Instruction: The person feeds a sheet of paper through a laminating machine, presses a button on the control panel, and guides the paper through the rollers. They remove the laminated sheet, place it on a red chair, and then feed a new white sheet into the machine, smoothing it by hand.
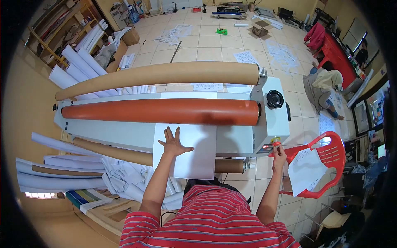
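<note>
left hand flat, fingers spread, pressing white sheet on laminator feed bed, just before orange roller. right hand pinching red knob on control panel. step: feeding sheet. next likely needs sheet straight, steady push.

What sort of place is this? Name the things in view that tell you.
Probably a print or laminating workshop. A wide roller machine with an orange roller fills the middle, white paper rolls lean by the shelves, and printed sheets lie across the tiled floor.
</note>
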